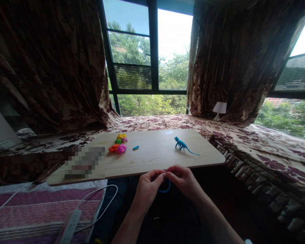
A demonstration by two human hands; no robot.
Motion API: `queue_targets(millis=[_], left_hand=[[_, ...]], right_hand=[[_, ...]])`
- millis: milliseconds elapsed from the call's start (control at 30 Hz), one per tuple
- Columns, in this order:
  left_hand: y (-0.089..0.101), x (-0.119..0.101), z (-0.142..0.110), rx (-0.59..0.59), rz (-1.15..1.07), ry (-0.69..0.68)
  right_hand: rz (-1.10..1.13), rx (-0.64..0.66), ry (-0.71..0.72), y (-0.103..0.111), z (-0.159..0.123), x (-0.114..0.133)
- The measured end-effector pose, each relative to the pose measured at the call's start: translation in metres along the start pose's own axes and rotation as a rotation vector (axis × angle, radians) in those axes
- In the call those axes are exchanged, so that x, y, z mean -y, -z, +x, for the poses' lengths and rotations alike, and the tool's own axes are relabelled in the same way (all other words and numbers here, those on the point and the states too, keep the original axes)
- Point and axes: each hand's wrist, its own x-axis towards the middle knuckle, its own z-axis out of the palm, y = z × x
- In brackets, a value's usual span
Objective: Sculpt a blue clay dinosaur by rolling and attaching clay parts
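Note:
My left hand (150,181) and my right hand (183,179) meet at the table's near edge, their fingertips pinched together. A blue strand (164,191) hangs in a curved loop below my fingers. Its ends are mostly hidden in the two pinches, and I cannot tell what it is made of. Beyond my hands, a blue four-legged animal figure (182,144) with a long thin tail stands on the right of the table. A short blue piece (135,147) lies further left, beside a cluster of crumpled-looking lumps: yellow (121,136), green (118,141), orange (113,148) and pink (121,148).
The light wooden table (152,157) has a pixelated object (85,162) at its left end. A white power strip (70,226) with a cable lies on the striped bedding (48,203). A small lamp (220,108) stands on the floral window seat (157,123).

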Motion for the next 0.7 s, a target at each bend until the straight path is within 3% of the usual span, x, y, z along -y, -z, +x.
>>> queue_targets(millis=[333,567,700], left_hand=[[0.001,-0.010,-0.005,0.067,0.154,-0.094],[-0.001,-0.006,-0.003,-0.132,0.032,-0.030],[-0.002,-0.005,-0.006,-0.136,-0.025,-0.015]], right_hand=[[-0.032,-0.005,0.060,0.005,-0.001,0.004],[0.141,-0.016,-0.001,0.001,-0.002,0.000],[0.093,-0.066,0.051,-0.003,-0.002,0.000]])
